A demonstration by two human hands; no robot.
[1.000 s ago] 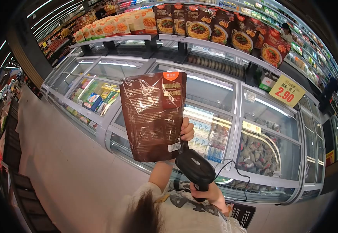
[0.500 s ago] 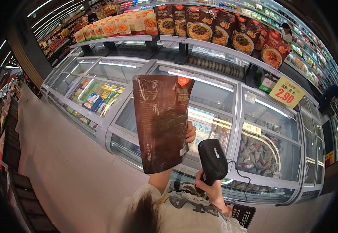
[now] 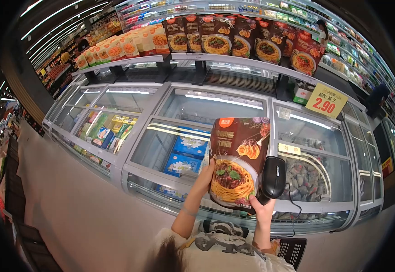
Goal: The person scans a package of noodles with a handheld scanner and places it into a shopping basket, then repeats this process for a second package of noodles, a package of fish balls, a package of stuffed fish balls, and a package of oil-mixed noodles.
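Observation:
A dark brown pasta pouch is upright in front of me, its front with a picture of spaghetti in meat sauce facing me. My left hand grips the pouch's left edge; some fingers are hidden behind it. At the lower right, my right hand is closed around the handle of a black barcode scanner, its thumb resting on the pouch's bottom corner. The scanner head stands beside the pouch's right edge, and a cable hangs from it.
Glass-topped freezers stretch across ahead, with blue boxes inside. Above them a shelf carries similar pouches and orange packs. A yellow price sign stands at right. A black basket is below my right arm.
The pouch has turned from its plain back to its printed front and moved right and down. My left hand now shows at its left edge; my right thumb has come onto its bottom corner.

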